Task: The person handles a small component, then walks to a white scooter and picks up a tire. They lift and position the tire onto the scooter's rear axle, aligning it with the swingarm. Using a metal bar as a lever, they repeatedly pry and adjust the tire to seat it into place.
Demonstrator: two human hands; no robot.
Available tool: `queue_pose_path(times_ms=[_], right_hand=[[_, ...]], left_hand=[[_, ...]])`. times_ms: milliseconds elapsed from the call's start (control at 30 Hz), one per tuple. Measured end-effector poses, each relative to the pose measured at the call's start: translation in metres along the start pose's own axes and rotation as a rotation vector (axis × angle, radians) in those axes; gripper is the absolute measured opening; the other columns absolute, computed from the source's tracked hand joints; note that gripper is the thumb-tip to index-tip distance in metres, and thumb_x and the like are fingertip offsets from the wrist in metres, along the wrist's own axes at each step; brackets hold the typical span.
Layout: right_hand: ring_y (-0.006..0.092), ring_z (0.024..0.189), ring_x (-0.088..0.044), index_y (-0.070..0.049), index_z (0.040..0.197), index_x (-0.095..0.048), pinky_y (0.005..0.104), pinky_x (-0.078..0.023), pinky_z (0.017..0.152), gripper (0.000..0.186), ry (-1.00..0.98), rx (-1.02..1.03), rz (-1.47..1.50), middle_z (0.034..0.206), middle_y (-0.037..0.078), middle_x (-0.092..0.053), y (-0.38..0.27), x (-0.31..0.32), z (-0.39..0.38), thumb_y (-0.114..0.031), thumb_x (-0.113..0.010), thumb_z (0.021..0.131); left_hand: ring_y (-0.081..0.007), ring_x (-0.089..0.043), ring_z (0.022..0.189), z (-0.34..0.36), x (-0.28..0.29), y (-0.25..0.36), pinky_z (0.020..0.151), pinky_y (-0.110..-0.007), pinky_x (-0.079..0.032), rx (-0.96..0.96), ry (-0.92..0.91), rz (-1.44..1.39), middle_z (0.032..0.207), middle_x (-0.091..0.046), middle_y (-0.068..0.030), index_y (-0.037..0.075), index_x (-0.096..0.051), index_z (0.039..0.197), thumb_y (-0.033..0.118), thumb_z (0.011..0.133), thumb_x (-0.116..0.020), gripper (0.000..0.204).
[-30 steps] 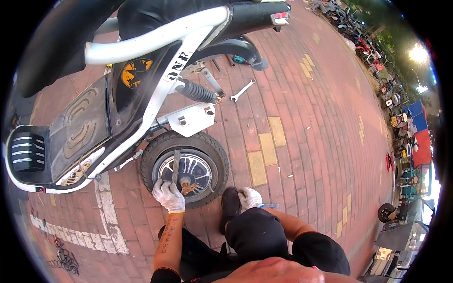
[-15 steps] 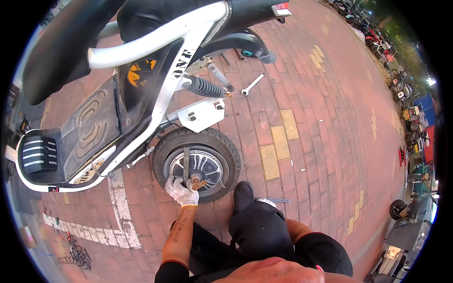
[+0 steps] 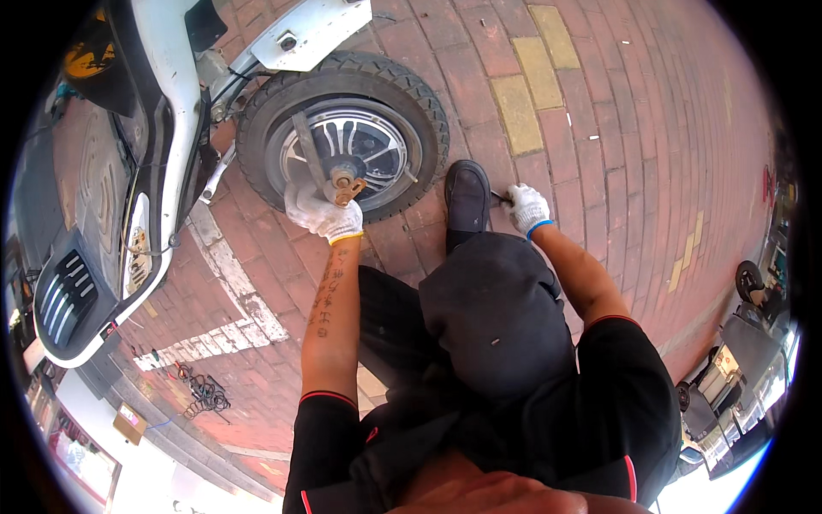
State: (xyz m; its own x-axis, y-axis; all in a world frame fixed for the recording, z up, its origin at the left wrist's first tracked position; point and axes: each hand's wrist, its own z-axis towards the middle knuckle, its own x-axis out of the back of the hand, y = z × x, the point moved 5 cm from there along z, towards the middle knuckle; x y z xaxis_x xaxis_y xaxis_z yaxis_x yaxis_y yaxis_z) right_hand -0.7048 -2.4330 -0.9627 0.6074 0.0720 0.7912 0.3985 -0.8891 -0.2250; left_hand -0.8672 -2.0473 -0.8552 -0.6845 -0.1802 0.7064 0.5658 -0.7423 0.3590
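A wheel (image 3: 419, 111) with a black tyre and a silver spoked hub lies flat on the paving. A flat metal bar (image 3: 306, 141) lies across its rim and hub, one end at the tyre's inner edge. My left hand (image 3: 324, 214), in a white glove, is closed round the bar's near end. Beside those fingers, a rusty nut and tab washer (image 3: 348, 188) sit on the axle. To the right of my shoe (image 3: 468, 197), my gloved right hand (image 3: 528, 208) is closed low over the ground. A short dark end of a metal bar (image 3: 500, 199) pokes out of it.
A white and black electric scooter (image 3: 175, 111) lies close on the left, its white bracket (image 3: 312, 34) just beyond the wheel. Tangled cables (image 3: 204, 392) lie on the paving at lower left. Parked vehicles (image 3: 736, 368) line the right edge.
My view has tilted down and nearer the wheel. My right hand, mostly hidden behind my knee before, now shows beside my shoe. The left hand stays on the bar.
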Motion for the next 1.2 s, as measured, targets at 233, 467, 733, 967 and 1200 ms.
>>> queue_pose_path(times_ms=[233,467,733,967,1200], right_hand=[[0.0420,0.102,-0.067,-0.006,0.107,-0.067,0.0483,-0.054,0.086,0.024,0.046,-0.015,0.245,0.104,0.022,-0.069,0.032,-0.003,-0.003,-0.022,-0.072,0.090],[0.0087,0.064,-0.055,-0.004,0.115,-0.065,0.0268,-0.043,0.055,0.024,-0.235,-0.307,1.214,0.088,0.002,-0.065,0.036,0.065,-0.011,-0.024,-0.064,0.102],[0.0091,0.063,-0.055,-0.001,0.121,-0.063,0.0263,-0.042,0.053,0.027,-0.342,-0.104,1.335,0.088,0.003,-0.066,-0.068,0.156,0.011,-0.021,-0.061,0.103],[0.0094,0.062,-0.052,0.000,0.127,-0.063,0.0250,-0.040,0.054,0.036,-0.398,-0.052,1.180,0.082,0.002,-0.061,-0.124,0.189,0.006,-0.028,-0.061,0.104],[0.0198,0.075,-0.063,-0.006,0.126,-0.070,0.0337,-0.049,0.069,0.034,-0.108,0.214,0.617,0.083,0.007,-0.065,-0.136,0.224,0.023,-0.031,-0.057,0.108]], left_hand=[[-0.0418,-0.055,0.120,-0.004,-0.008,0.002,0.099,-0.057,-0.045,0.008,-0.003,-0.015,0.130,-0.054,-0.0234,0.006,-0.053,0.112,0.012,0.092,-0.069,0.026],[-0.0429,-0.054,0.120,-0.007,-0.008,-0.005,0.097,-0.057,-0.045,0.018,0.046,-0.026,0.131,-0.054,-0.0226,0.007,-0.053,0.113,0.009,0.088,-0.072,0.031],[-0.0435,-0.053,0.119,-0.003,-0.005,-0.009,0.101,-0.058,-0.042,0.059,-0.063,-0.068,0.133,-0.054,-0.0237,0.009,-0.054,0.113,0.007,0.086,-0.071,0.032],[-0.0429,-0.053,0.123,-0.008,-0.002,-0.012,0.105,-0.058,-0.040,0.123,-0.038,-0.085,0.133,-0.055,-0.0246,0.009,-0.054,0.113,0.010,0.085,-0.072,0.034],[-0.0418,-0.052,0.124,-0.006,-0.005,-0.017,0.106,-0.058,-0.039,0.099,-0.027,-0.061,0.132,-0.055,-0.0237,0.010,-0.055,0.111,0.014,0.082,-0.075,0.036]])
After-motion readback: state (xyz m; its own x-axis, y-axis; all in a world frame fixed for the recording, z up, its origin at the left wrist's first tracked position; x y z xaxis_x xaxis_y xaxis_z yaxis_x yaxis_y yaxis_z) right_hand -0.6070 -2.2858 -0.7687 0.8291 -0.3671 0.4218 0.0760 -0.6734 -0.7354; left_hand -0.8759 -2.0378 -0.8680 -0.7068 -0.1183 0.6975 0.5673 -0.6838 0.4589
